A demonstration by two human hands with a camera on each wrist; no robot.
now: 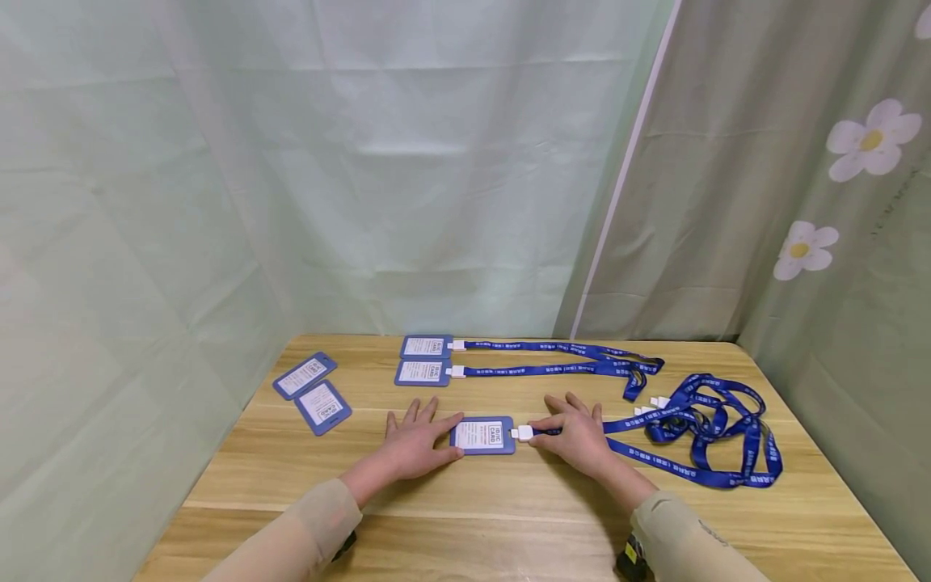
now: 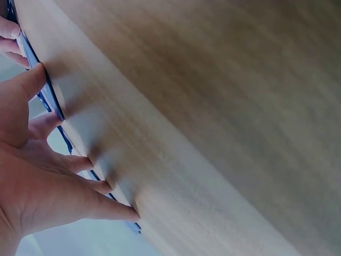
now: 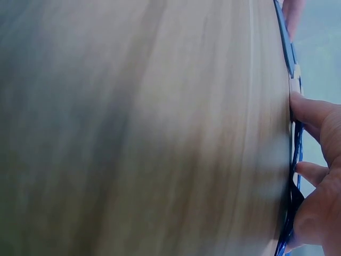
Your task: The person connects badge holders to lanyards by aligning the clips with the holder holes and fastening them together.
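A blue badge holder [image 1: 483, 436] with a white card in it lies flat at the middle of the table. My left hand [image 1: 420, 440] is at its left end, thumb and index finger at the two corners, the other fingers spread on the wood. At the holder's right end is a white clip [image 1: 523, 433] of a blue lanyard. Thumb and index finger of my right hand [image 1: 578, 436] pinch this lanyard right at the clip. In the right wrist view, the blue strap [image 3: 297, 154] runs under the right hand [image 3: 322, 176]. The left wrist view shows the thumb against the holder's edge [image 2: 50, 93].
Two badge holders [image 1: 423, 373] with lanyards [image 1: 538, 371] attached lie in rows at the back. Two loose badge holders [image 1: 323, 406] are at the left. A tangled heap of blue lanyards [image 1: 727, 428] with white clips lies at the right. Curtains [image 1: 451, 202] hang behind the table [image 1: 465, 517].
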